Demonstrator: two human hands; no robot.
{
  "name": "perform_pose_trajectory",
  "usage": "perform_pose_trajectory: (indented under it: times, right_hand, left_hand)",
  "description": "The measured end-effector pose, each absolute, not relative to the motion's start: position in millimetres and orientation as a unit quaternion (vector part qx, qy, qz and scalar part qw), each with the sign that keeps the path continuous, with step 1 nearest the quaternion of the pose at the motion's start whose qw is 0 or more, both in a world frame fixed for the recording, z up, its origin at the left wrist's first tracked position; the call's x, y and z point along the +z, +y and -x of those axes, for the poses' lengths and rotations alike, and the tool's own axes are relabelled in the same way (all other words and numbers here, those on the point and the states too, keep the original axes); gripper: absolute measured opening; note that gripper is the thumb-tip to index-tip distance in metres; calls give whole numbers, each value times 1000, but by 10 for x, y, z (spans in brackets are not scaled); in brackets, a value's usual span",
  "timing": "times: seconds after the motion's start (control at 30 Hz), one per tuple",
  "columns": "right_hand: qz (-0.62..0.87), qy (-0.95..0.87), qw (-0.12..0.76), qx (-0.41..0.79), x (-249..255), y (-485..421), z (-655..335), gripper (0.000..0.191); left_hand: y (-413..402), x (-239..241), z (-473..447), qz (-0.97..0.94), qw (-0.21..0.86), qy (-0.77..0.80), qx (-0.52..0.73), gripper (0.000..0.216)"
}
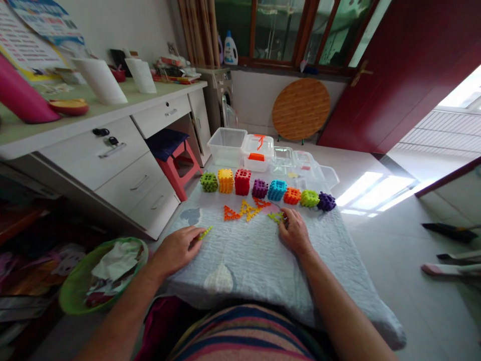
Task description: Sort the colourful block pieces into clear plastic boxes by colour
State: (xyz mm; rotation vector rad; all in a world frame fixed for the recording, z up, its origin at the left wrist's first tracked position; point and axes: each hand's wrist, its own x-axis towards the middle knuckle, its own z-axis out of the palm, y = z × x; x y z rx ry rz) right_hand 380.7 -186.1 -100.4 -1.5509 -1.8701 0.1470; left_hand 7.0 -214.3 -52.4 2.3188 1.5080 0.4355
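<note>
My left hand [178, 246] rests on the pale blue cloth [255, 255] and pinches a thin yellow-green flat piece [205, 232] at its fingertips. My right hand [295, 231] lies further right, fingers curled onto a yellow-green lattice piece [276, 216]. Flat orange [230, 214], yellow [248, 209] and red-orange [261, 202] triangular pieces lie between the hands and a row of several built cubes: green [209, 182], yellow [226, 180], red [242, 181], purple [259, 188], blue [277, 190], orange [292, 195], lime [309, 198], violet [326, 201].
Clear plastic boxes [226, 145] and lids stand behind the cubes. A white desk with drawers [124, 165] and a red stool [176, 168] are on the left, with a green basin [99, 276] of scraps below. A dark red door [406, 75] stands open at right.
</note>
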Motion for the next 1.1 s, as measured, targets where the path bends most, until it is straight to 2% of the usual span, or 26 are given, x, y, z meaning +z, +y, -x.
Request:
perform_pose_trajectory:
  times: [0.13, 0.23, 0.37, 0.43, 0.5, 0.57, 0.67, 0.73, 0.87, 1.1]
  right_hand:
    - [609, -732, 304, 40, -977, -1860, -3796, 41]
    - [617, -733, 284, 37, -952, -1871, -3777, 40]
    - [637, -719, 276, 32, -928, -1887, -3763, 35]
    - [653, -705, 276, 21, -925, -1894, -3767, 33]
    - [668, -689, 280, 11, -927, -1899, -3777, 30]
    - [677, -677, 288, 8, -932, -1902, -3788, 27]
    - [671, -674, 307, 20, -939, -1905, -3796, 26]
    - [659, -681, 318, 35, -939, -1906, -3794, 28]
    - [617, -712, 328, 70, -933, -1910, -3782, 34]
    - [613, -687, 379, 92, -983, -1890, -3798, 44]
  left_hand:
    - [-2203, -407, -390, -789, 194, 532, 238, 23]
    - [-2189, -370, -843, -757, 303, 502, 287, 24]
    - [-2048, -512, -1466, -665, 424, 492, 368, 39]
    - [-1975, -594, -1674, -648, 462, 490, 356, 41]
    - [-1935, -635, -1781, -693, 440, 487, 300, 36]
    - [-1929, -636, -1801, -757, 357, 487, 249, 35]
    - [-1942, -617, -1745, -804, 257, 496, 203, 46]
    - [-1941, -614, -1706, -817, 237, 498, 166, 46]
    - [-1910, -616, -1726, -830, 215, 500, 123, 30]
    - [-2000, -547, -2010, -825, 180, 516, 147, 49]
